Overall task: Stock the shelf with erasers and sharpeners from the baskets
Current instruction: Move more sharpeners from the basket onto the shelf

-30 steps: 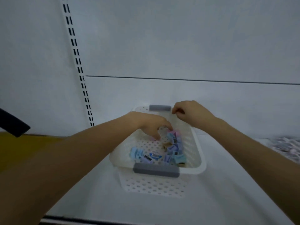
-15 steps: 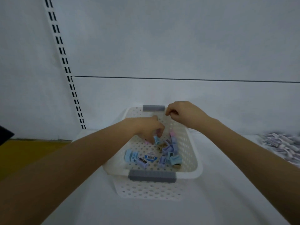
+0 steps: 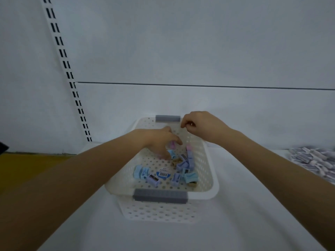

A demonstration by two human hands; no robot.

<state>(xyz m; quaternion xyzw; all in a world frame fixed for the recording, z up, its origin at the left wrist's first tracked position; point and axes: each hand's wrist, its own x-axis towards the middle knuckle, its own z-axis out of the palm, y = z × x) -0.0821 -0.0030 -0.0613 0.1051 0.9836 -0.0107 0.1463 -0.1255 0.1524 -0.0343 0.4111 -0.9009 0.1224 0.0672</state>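
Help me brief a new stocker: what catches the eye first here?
A white basket sits mid-shelf, pastel sharpeners scattered over its floor. The left hand reaches in among them while the right hand is curled at the far rim. A grey pile lies at the right edge.

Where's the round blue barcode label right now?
Head view, centre: the label lies on the floor of the white basket, just behind the near grey handle, among the pastel sharpeners.
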